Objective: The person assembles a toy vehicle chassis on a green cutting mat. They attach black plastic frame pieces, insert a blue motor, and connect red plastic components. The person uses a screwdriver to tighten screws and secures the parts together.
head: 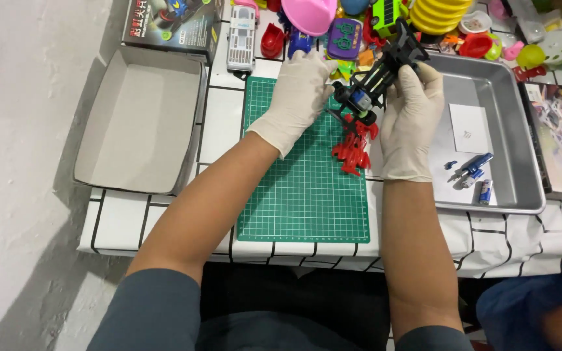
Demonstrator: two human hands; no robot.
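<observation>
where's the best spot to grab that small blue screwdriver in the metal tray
Take the screwdriver by its thick blue handle, the upper right end, coming straight down from above. It lies flat and slanted on the tray floor, clear of the battery and the white card, so a pinch across the handle looks easiest.

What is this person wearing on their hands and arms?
Both the left hand and the right hand wear thin, off-white disposable gloves that end at the wrist, with slightly wrinkled cuffs. The forearms are bare. Dark grey-blue sleeves cover the upper arms, pushed up to about the elbow. No watch, jewellery or markings show.
</observation>
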